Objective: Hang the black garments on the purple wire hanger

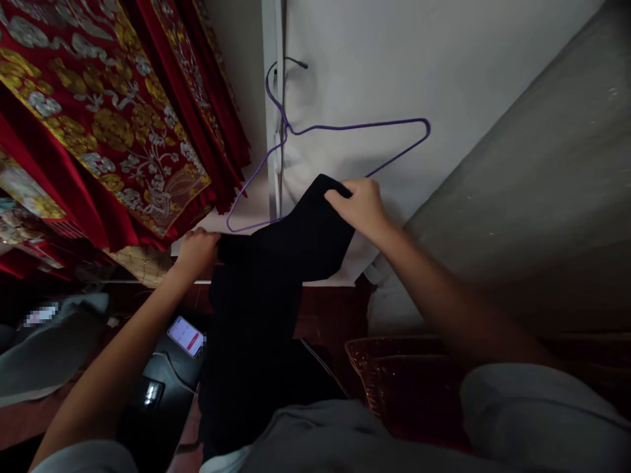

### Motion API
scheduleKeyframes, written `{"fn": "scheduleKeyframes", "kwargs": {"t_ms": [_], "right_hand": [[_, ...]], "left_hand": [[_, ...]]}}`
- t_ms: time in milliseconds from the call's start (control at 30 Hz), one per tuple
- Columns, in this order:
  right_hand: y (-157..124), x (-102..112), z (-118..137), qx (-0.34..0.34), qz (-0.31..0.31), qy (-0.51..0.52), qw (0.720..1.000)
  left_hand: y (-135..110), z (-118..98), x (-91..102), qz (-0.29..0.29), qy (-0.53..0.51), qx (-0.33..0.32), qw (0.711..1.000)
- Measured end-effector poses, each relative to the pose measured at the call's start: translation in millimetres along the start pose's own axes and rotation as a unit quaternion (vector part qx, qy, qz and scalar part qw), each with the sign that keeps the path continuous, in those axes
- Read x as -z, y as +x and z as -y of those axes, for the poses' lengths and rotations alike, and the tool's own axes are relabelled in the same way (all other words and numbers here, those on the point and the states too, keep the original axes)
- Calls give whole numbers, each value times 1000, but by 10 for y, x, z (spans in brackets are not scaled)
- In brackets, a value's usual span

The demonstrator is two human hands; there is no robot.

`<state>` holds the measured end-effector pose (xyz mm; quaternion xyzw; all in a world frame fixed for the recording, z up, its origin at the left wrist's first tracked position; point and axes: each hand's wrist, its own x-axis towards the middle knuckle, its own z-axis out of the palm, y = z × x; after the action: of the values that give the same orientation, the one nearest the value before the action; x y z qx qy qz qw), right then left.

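Note:
A black garment (266, 295) hangs down in front of me, held up by both hands. My left hand (197, 253) is closed on its left upper edge. My right hand (359, 205) is closed on its upper right corner, close to the white wall. Just behind the garment a purple wire hanger (345, 127) hangs on a hook on the wall (444, 66); its lower bar passes behind the cloth. I cannot tell whether the cloth touches the hanger.
Red curtains with gold and silver flowers (108, 118) hang at the left. A lit phone (186, 335) lies on a dark object below. A grey cushion or mattress (532, 210) leans at the right. A red basket (394, 374) sits on the floor.

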<state>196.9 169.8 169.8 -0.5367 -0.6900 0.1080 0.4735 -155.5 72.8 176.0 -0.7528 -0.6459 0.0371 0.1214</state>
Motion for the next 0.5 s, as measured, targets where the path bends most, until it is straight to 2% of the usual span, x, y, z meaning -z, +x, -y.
{"fn": "scheduleKeyframes", "kwargs": {"t_ms": [67,167,233,333,400,500], "right_hand": [[-17,97,10,1,-2,-3,1000],[-73,83,27,4,9,21,1000],[-148,-23,53,5,31,56,998],[-289,-185,90,39,66,112,991],[-343,-186,82,83,23,122,989],[-244,36,6,112,-162,92,976]], "left_hand": [[67,-23,151,-99,-83,11,992],[186,-125,370,-223,-236,-46,945],[297,-235,463,-266,-294,-112,911],[501,-348,501,-303,-311,-163,886],[627,-329,477,-322,-321,-160,876],[740,-207,431,-321,-331,-139,876]]}}
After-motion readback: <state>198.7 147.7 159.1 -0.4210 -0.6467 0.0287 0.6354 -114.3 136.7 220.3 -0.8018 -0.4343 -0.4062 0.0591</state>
